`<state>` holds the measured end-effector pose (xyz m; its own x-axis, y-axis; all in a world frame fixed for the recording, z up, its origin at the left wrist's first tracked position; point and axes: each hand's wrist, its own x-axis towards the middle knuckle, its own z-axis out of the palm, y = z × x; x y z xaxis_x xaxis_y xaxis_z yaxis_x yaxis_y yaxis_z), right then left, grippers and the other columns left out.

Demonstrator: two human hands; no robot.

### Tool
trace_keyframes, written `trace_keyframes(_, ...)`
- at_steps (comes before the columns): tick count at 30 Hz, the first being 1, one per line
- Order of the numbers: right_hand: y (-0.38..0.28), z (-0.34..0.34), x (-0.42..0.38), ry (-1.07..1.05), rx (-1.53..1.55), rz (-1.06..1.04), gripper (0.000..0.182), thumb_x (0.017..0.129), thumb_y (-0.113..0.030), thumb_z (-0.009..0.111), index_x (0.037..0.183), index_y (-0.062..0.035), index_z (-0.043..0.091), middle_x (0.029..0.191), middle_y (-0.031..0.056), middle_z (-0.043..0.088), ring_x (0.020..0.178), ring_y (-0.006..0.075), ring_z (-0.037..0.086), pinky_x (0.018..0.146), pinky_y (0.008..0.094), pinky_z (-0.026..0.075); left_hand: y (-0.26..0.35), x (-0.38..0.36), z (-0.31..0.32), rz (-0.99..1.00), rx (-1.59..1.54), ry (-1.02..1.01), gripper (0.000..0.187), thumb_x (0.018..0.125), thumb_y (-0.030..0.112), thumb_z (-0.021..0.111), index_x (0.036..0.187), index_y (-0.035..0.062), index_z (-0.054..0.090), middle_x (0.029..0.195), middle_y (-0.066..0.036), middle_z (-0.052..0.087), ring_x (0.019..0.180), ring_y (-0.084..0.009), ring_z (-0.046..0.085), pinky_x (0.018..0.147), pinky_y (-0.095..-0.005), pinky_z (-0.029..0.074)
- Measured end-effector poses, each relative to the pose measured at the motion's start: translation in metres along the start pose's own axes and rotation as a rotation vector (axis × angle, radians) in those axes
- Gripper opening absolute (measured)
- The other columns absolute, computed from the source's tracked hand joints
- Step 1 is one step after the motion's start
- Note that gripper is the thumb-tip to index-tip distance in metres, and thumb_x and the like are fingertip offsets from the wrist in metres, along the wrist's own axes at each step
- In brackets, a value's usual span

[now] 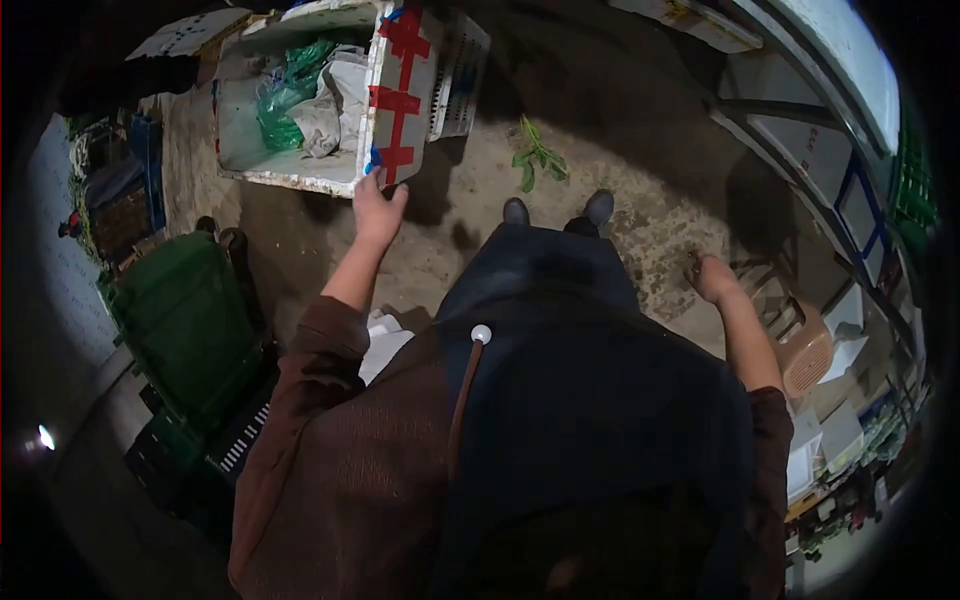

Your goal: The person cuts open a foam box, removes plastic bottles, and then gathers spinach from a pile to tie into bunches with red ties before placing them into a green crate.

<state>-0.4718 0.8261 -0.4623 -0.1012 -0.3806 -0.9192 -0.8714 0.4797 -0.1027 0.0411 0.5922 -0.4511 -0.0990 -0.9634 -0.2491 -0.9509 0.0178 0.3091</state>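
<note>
At the near right corner of a white foam box (400, 150) is my left hand (378, 212), its fingers closed on the rim and the thumb on the outer wall. Red tape crosses that wall, and bits of blue tape mark the edge. Inside the box lie a green plastic bag (290, 100) and a crumpled whitish cloth or sack (335, 110). My right hand (714, 278) hangs out to the side above the floor, fingers loosely bent and a little apart, with nothing visible in it. Its fingertips are dark in shadow.
A leafy green sprig (538, 158) lies on the wet, stained floor (660, 240) ahead of my shoes. To the left stands a green wheeled bin (185, 320). A tan plastic chair (805, 350) is at right, below a metal-framed rack (800, 190). A white perforated crate (460, 85) sits behind the box.
</note>
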Motion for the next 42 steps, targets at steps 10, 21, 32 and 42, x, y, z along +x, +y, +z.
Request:
trace_keyframes(10, -0.099, -0.039, 0.110, -0.056, -0.144, -0.138, 0.052, 0.083, -0.027, 0.059, 0.129, -0.0068, 0.046, 0.121, 0.0207, 0.056, 0.113, 0.0353, 0.052, 0.094, 0.0398, 0.043, -0.050, 0.060, 0.028, -0.297, 0.117, 0.153, 0.058, 0.073, 0.035, 0.072, 0.116, 0.0027, 0.049, 0.117, -0.021, 0.049, 0.107, -0.0370, 0.050, 0.092, -0.0443, 0.042)
trace_keyframes(21, -0.284, -0.030, 0.393, -0.156, -0.514, -0.252, 0.055, 0.087, -0.008, 0.042, 0.140, -0.0191, 0.033, 0.136, 0.0140, 0.046, 0.120, 0.0333, 0.048, 0.096, 0.0417, 0.043, -0.101, 0.063, 0.055, -0.081, 0.251, 0.160, 0.053, 0.060, 0.019, 0.076, 0.106, 0.0050, 0.053, 0.096, -0.014, 0.060, 0.090, -0.0348, 0.055, 0.080, -0.0436, 0.042)
trace_keyframes(32, -0.327, 0.078, 0.614, -0.439, -0.404, -0.273, 0.052, 0.093, -0.039, 0.039, 0.143, -0.0307, 0.024, 0.131, 0.0164, 0.049, 0.121, 0.0341, 0.046, 0.098, 0.0410, 0.039, -0.102, 0.047, 0.059, -0.393, 0.057, 0.197, 0.061, 0.077, 0.007, 0.072, 0.129, -0.0003, 0.039, 0.118, -0.012, 0.053, 0.105, -0.0189, 0.054, 0.090, -0.0310, 0.043)
trace_keyframes(42, -0.316, 0.116, 0.695, -0.027, -0.299, -0.365, 0.053, 0.089, -0.036, 0.049, 0.136, -0.0127, 0.041, 0.131, 0.0153, 0.050, 0.120, 0.0297, 0.049, 0.097, 0.0388, 0.042, -0.089, 0.050, 0.057, -0.557, 0.041, 0.185, 0.065, 0.073, 0.007, 0.073, 0.129, 0.0012, 0.041, 0.116, -0.013, 0.055, 0.104, -0.0225, 0.054, 0.090, -0.0311, 0.041)
